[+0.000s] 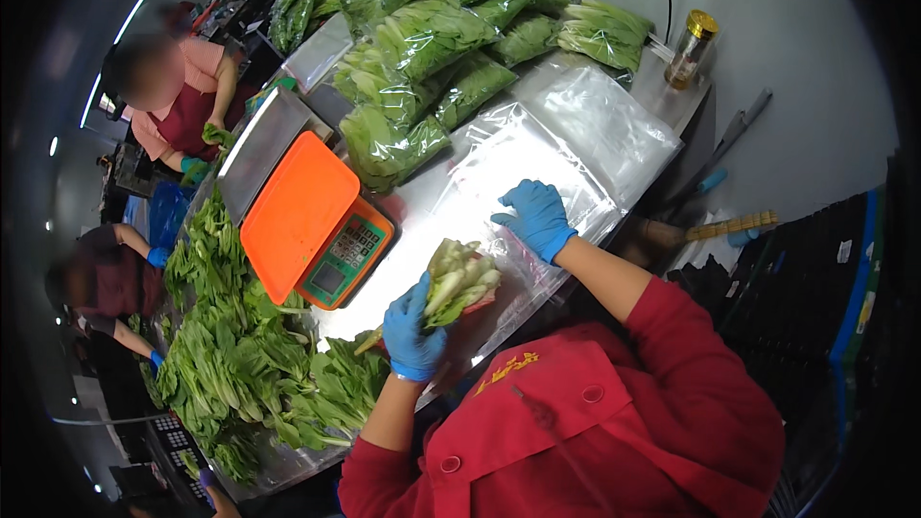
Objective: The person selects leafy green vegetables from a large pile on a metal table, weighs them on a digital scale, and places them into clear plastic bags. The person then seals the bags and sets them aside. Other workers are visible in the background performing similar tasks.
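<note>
My left hand [414,331], in a blue glove, is closed around a bunch of leafy greens [462,280], with the pale stalk ends pointing up and right. Its leaves are partly hidden behind the fingers. My right hand [539,219], also gloved in blue, is over a stack of clear plastic bags [566,168] on the metal table. Its fingers are bent and the thumb stands apart from them; nothing shows in its grasp. Left of my hands stands a scale [347,259] with an orange tray [299,216] on top.
Loose greens [249,355] are heaped at the left of the table [384,297]. Filled bags of greens [432,38] are piled at the far side. A gold-lidded jar [693,50] stands at the far right corner. Co-workers [182,96] stand along the left side.
</note>
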{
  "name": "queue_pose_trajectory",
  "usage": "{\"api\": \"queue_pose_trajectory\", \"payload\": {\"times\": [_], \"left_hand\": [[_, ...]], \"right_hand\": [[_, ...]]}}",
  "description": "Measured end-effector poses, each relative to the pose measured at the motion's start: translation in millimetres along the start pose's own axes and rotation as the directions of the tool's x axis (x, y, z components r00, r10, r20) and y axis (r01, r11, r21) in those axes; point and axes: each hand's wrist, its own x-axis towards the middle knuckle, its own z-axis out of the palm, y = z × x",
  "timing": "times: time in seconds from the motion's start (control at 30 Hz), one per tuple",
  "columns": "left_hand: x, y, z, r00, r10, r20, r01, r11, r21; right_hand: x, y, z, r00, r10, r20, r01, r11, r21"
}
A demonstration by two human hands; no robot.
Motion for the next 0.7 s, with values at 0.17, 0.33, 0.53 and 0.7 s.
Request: {"api": "queue_pose_trajectory", "payload": {"times": [0.17, 0.33, 0.53, 0.7], "left_hand": [[42, 5, 10, 1.0, 0.026, 0.002, -0.027, 1.0, 0.014], [47, -28, 65, 0.979, -0.061, 0.193, 0.023, 0.981, 0.192], [47, -30, 59, 0.99, -0.017, 0.139, 0.004, 0.995, 0.097], [50, -2, 22, 0.984, 0.119, -0.129, -0.129, 0.989, -0.07]], "right_hand": [[-2, 13, 33, 0.998, 0.044, 0.038, -0.045, 0.999, 0.0], [14, 24, 23, 0.955, 0.188, 0.228, -0.251, 0.923, 0.291], [19, 18, -6, 0.977, 0.183, 0.113, -0.213, 0.895, 0.392], [10, 22, 6, 0.99, -0.021, 0.138, -0.021, 0.954, 0.299]]}}
